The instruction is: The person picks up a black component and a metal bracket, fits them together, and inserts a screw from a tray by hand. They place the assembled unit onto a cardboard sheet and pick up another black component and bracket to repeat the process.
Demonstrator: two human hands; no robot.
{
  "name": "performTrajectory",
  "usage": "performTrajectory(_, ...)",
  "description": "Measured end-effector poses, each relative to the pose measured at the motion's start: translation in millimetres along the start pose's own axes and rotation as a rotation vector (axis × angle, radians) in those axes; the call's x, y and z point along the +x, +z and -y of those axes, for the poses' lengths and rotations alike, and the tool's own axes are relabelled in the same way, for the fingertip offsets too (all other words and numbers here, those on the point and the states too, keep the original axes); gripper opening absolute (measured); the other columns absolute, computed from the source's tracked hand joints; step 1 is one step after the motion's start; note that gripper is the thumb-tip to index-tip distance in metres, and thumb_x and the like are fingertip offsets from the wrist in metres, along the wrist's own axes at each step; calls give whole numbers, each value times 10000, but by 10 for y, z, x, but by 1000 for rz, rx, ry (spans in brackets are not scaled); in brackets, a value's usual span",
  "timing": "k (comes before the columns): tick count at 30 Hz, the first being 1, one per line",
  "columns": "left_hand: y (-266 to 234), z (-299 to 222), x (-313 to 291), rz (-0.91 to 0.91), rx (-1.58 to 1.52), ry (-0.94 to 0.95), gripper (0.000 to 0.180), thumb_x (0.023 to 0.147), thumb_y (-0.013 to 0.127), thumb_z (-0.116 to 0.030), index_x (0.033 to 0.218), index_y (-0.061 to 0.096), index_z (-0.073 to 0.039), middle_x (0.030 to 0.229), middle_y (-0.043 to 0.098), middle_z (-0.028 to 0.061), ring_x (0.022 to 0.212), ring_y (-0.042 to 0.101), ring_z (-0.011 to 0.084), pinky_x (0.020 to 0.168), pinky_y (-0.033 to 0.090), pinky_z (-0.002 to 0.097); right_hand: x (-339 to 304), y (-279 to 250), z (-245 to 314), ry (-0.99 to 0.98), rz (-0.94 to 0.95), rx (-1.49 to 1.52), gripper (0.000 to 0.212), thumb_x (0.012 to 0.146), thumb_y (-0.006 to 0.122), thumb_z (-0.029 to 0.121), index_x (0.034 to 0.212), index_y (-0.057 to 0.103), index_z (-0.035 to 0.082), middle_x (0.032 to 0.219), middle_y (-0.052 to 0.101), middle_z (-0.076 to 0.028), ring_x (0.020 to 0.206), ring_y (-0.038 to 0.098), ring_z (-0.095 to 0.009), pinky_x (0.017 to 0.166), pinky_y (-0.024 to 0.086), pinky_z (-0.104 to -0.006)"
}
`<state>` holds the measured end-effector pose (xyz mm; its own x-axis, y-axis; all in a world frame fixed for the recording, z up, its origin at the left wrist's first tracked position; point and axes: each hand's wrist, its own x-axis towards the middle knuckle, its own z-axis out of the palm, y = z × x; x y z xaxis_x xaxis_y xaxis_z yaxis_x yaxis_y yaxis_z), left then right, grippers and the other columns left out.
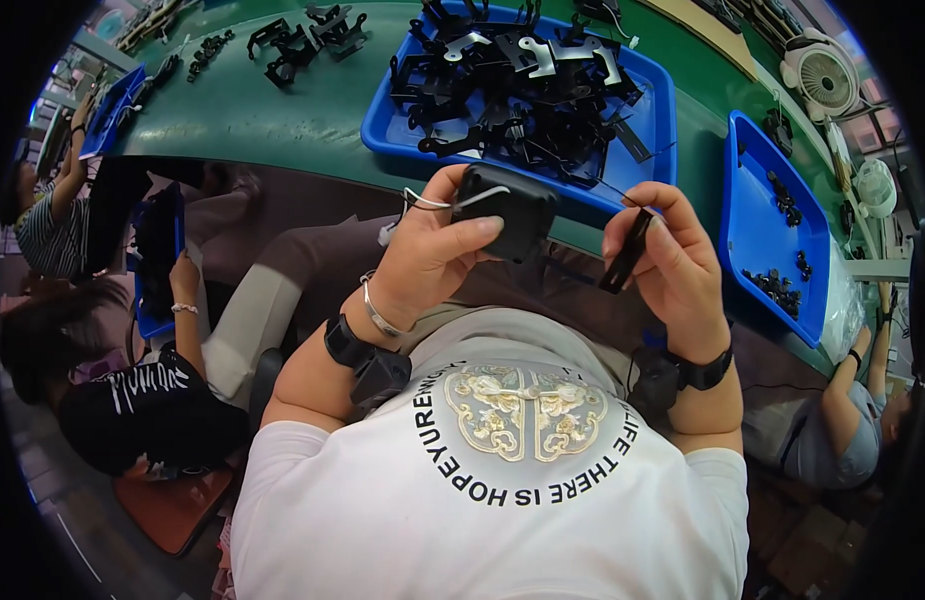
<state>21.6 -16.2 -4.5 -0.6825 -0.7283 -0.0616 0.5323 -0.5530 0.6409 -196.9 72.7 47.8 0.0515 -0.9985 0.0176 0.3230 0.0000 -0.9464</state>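
While the left hand grips a black box, the right hand pinches a dark strip. Black lettering curves around the embroidery on the white shirt.

Green table across the upper part, front edge curved by the lens; pale sheen along the left stretch. Beige board toward the far side, right of centre. White fan at upper right, round grille in view. Bright panes just below, perhaps window glass, too small to tell. Pale bar at far right, roughly level. Red-brown seat at lower left, tilted in view. Floor at lower right dim, brownish, detail blurred. Light brighter over the table, dark beneath.
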Motion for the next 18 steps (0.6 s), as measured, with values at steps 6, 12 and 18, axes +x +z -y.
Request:
performTrajectory(6, 59, -90, -59, 13, 255, 38, 477, 762, 632, 40, 1185, 430, -48, 1031, 561, 75, 962, 566, 139, 825, 494, 286, 36, -105, 192, 106, 130, -204, 302, 926, 481, 223, 1136, 480, 6, 870, 573, -89, 742, 541, -88, 598, 433, -173)
performTrajectory(12, 3, -64, -121, 55, 538, 47, 485, 721, 705, -10, 1131, 448, -26, 1008, 566, 57, 909, 560, 108, 788, 471, 239, 8, -37, 44, 193, 125, -232, 298, 916, 499, 222, 1123, 510, 8, 867, 569, -65, 734, 521, -70, 588, 423, -167)
performTrajectory(18, 54, -21, -136, 48, 545, 39, 474, 707, 722, -34, 1103, 461, -22, 979, 574, 54, 874, 555, 96, 762, 462, 227, -4, 33, -129, 101, 152, -320, 303, 912, 507, 227, 1123, 514, 11, 852, 561, -45, 731, 506, -62, 576, 421, -170)
